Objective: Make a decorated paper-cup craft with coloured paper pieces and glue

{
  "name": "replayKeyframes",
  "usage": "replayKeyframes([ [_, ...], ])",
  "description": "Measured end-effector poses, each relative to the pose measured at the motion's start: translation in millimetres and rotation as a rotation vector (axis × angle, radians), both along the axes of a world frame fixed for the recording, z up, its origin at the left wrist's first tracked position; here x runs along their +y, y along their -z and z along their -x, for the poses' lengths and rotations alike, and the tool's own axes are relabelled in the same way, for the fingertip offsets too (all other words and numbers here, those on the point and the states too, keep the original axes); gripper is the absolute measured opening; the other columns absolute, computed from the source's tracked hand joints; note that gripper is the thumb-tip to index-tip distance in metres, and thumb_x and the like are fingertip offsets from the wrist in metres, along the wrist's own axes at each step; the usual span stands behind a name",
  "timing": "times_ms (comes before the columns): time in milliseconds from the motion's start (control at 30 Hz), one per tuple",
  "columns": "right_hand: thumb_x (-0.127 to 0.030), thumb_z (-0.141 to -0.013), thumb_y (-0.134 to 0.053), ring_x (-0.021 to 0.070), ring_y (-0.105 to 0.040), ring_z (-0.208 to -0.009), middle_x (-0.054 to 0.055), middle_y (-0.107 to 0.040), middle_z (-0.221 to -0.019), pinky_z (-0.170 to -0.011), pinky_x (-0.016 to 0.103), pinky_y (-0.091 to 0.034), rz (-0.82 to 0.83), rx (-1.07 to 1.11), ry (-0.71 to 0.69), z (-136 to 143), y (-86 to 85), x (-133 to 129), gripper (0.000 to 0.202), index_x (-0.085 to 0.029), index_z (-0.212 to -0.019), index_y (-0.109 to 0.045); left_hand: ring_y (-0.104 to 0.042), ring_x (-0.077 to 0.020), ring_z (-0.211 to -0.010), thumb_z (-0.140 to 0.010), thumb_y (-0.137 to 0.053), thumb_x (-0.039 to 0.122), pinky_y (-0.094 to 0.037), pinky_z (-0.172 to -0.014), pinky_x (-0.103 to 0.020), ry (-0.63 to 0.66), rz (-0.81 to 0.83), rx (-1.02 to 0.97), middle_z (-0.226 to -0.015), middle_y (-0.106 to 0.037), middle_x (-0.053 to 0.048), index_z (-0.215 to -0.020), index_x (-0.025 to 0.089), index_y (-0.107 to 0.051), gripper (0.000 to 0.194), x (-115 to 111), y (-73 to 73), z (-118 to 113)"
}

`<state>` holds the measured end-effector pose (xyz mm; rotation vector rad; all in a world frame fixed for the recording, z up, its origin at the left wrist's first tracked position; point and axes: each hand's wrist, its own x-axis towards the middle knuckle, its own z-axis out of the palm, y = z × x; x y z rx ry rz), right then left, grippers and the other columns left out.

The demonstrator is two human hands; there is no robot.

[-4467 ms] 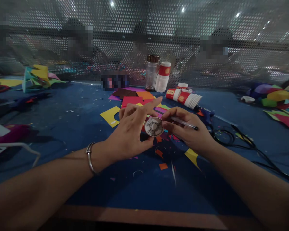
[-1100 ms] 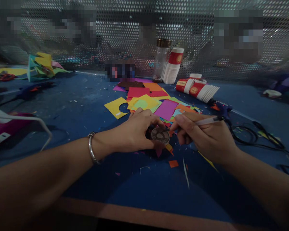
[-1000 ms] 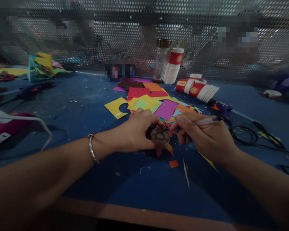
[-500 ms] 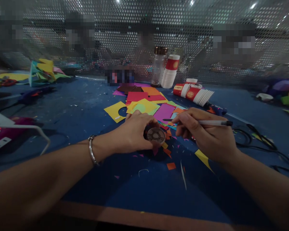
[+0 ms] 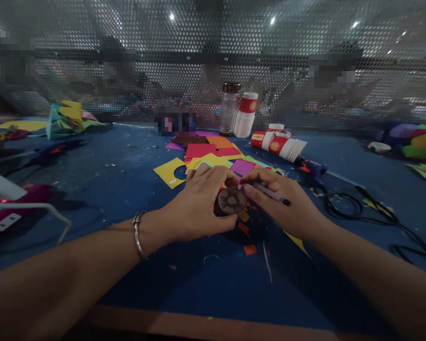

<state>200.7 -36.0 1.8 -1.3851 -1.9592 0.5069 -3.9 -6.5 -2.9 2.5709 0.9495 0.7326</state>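
My left hand, with a silver bangle on its wrist, curves its thumb and fingers around a small round dark piece with a patterned disc face. That face is turned toward me; its exact kind I cannot make out. On the other side, my right hand has its thumb and fingertips at the edge of the round piece. A pen with a clear barrel and black end lies gripped in the right hand, its tip pointing left and partly hidden behind the fingers.
Coloured paper sheets and scraps lie beyond my hands. Farther back stand a glass bottle and stacked paper cups, with more cups lying sideways. A glue gun with black cable is at right; a purple power strip is at left.
My right hand has moved left with the pen, from beside the round piece to its edge. The left hand keeps its hold, and the piece's face now shows more fully. The view has tilted slightly up.
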Motion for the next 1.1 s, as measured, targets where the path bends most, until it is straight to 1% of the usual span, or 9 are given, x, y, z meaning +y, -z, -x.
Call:
replayKeyframes([
  [200, -0.019, -0.083, -0.059, 0.0184, -0.064, -0.080, 0.003, -0.070, -0.087, -0.070, 0.031, -0.048, 0.024, 0.142, -0.052, 0.0, 4.6, 2.1, 0.013, -0.020, -0.094, -0.065, -0.047, -0.0277, -0.105, -0.074, -0.065, 0.034, -0.033, -0.091, -0.041, 0.010, -0.088, 0.021, -0.107, -0.060, -0.004, -0.112, 0.023, -0.053, 0.042, -1.9, -0.9, -0.3],
  [400, -0.023, -0.081, -0.062, 0.0168, -0.061, -0.074, 0.002, -0.068, -0.082, -0.066, 0.030, -0.048, 0.065, 0.172, -0.046, 1.3, 1.2, 3.3, 0.007, -0.019, -0.087, -0.065, -0.047, -0.0284, -0.106, -0.074, -0.065, 0.031, -0.035, -0.093, -0.043, 0.024, -0.116, 0.030, -0.111, -0.061, -0.005, -0.113, 0.022, -0.053, 0.042, -2.5, 0.4, -0.4],
  [500, -0.024, -0.081, -0.064, 0.0150, -0.059, -0.070, 0.001, -0.066, -0.079, -0.062, 0.028, -0.046, 0.090, 0.225, -0.061, 0.6, -0.5, 3.4, 0.007, -0.019, -0.086, -0.063, -0.047, -0.0285, -0.112, -0.075, -0.066, 0.029, -0.036, -0.098, -0.045, 0.023, -0.101, -0.002, -0.117, -0.058, -0.007, -0.117, 0.022, -0.052, 0.045, -3.9, 1.7, -0.6],
  [633, -0.026, -0.084, -0.064, 0.0142, -0.058, -0.068, 0.000, -0.065, -0.078, -0.062, 0.028, -0.046, 0.065, 0.246, -0.050, -0.9, -1.9, 3.3, 0.008, -0.019, -0.087, -0.062, -0.043, -0.0290, -0.127, -0.075, -0.072, 0.036, -0.037, -0.107, -0.047, -0.016, 0.077, -0.123, -0.134, -0.049, -0.011, -0.130, 0.022, -0.045, 0.063, -3.2, 2.9, -0.6],
  [700, -0.027, -0.085, -0.064, 0.0141, -0.058, -0.069, 0.001, -0.065, -0.080, -0.063, 0.028, -0.047, 0.051, 0.227, -0.020, -1.5, -2.6, 3.1, 0.008, -0.019, -0.088, -0.064, -0.047, -0.0280, -0.126, -0.076, -0.074, 0.041, -0.040, -0.105, -0.047, -0.047, 0.194, -0.220, -0.136, -0.049, -0.012, -0.132, 0.022, -0.042, 0.067, -0.2, 3.9, -0.6],
  [833, -0.028, -0.085, -0.066, 0.0140, -0.058, -0.067, 0.000, -0.066, -0.078, -0.061, 0.027, -0.045, 0.045, 0.237, 0.004, -3.1, -3.4, 3.3, 0.010, -0.019, -0.090, -0.064, -0.064, -0.0213, -0.098, -0.077, -0.075, 0.041, -0.051, -0.089, -0.041, -0.035, 0.525, -0.442, -0.111, -0.062, -0.009, -0.128, 0.021, -0.041, 0.065, 8.0, 6.3, -2.0],
  [933, -0.028, -0.085, -0.066, 0.0131, -0.057, -0.066, 0.000, -0.065, -0.076, -0.059, 0.027, -0.044, 0.026, 0.245, 0.024, -4.6, -3.7, 3.5, 0.011, -0.019, -0.090, -0.064, -0.066, -0.0170, -0.085, -0.079, -0.074, 0.030, -0.051, -0.082, -0.036, -0.032, 0.761, -0.554, -0.091, -0.064, -0.002, -0.124, 0.019, -0.043, 0.056, 10.3, 5.6, -3.9],
  [1000, -0.030, -0.086, -0.066, 0.0128, -0.056, -0.065, 0.000, -0.065, -0.078, -0.059, 0.027, -0.044, 0.018, 0.230, 0.043, -5.1, -4.2, 3.6, 0.013, -0.018, -0.090, -0.065, -0.065, -0.0149, -0.081, -0.080, -0.073, 0.023, -0.050, -0.079, -0.033, -0.038, 0.851, -0.596, -0.084, -0.064, 0.001, -0.123, 0.019, -0.045, 0.051, 10.0, 3.9, -4.7],
  [1100, -0.031, -0.085, -0.067, 0.0119, -0.055, -0.063, 0.000, -0.065, -0.076, -0.058, 0.026, -0.044, 0.023, 0.223, 0.058, -4.5, -5.7, 3.5, 0.015, -0.018, -0.090, -0.065, -0.065, -0.0125, -0.076, -0.080, -0.073, 0.019, -0.050, -0.076, -0.030, -0.030, 0.918, -0.645, -0.080, -0.065, 0.002, -0.123, 0.018, -0.046, 0.051, 9.8, 1.7, -4.8],
])
